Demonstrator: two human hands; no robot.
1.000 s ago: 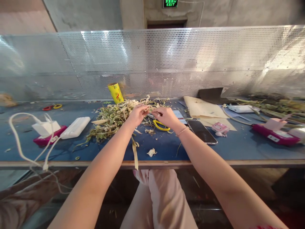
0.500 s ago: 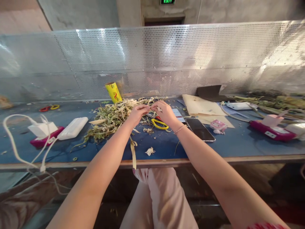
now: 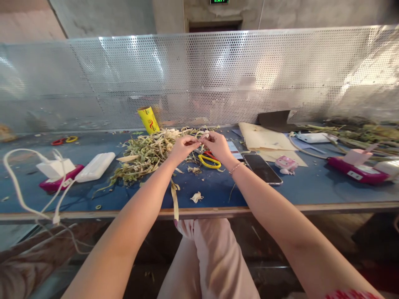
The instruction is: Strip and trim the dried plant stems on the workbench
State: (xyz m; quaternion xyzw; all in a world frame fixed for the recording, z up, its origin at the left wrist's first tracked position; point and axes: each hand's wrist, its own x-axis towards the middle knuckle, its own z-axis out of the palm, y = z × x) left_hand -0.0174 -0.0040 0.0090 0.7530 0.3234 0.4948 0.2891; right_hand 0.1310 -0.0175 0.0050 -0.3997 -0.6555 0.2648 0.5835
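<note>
My left hand [image 3: 184, 147] and my right hand [image 3: 215, 145] meet at the fingertips over the right side of a heap of dried stalks and husks [image 3: 146, 153]. Both are closed in a pinch. A small whitish bit shows at the right fingers, too small to name; whatever lies between the left fingers is hidden. Just below my right hand lie scissors with yellow handles [image 3: 210, 162], partly covered by the hand. A pale scrap of husk [image 3: 196, 197] rests on the blue table [image 3: 124, 199] nearer to me, and a long dry strip [image 3: 175, 201] hangs over its front edge.
A yellow tube [image 3: 149, 119] leans against the perforated metal screen [image 3: 199, 74]. On the left are a white power bank [image 3: 95, 167], cables and more scissors [image 3: 64, 140]. To the right lie a phone [image 3: 262, 169], a pink toy-like case [image 3: 286, 165], paper sheets [image 3: 264, 139] and a power strip [image 3: 357, 169].
My fingertips have shifted slightly and pinch at a little different angle, with a whitish bit now showing at the right fingers. Things on the table have stayed put.
</note>
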